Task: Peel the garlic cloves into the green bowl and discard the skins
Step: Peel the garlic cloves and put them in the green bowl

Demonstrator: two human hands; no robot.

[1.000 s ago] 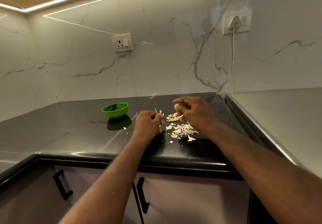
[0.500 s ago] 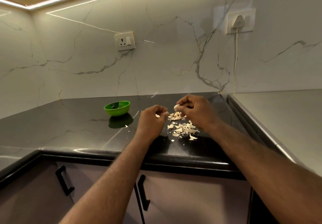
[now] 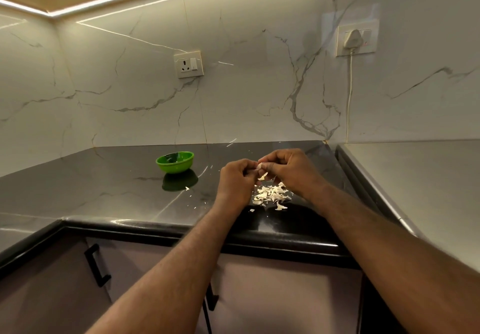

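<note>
Dark stone countertop is lying under your work, and just above it you are pinching a pale garlic clove between both hands, your left hand and right hand curling fingertips round it and touching each other. Loose skins are lying heaped directly beneath, while the green bowl is sitting well apart to your left. Judging from this, you are doing best by working a thumbnail under a loose edge over that heap, then carrying only the bare clove across.
</note>
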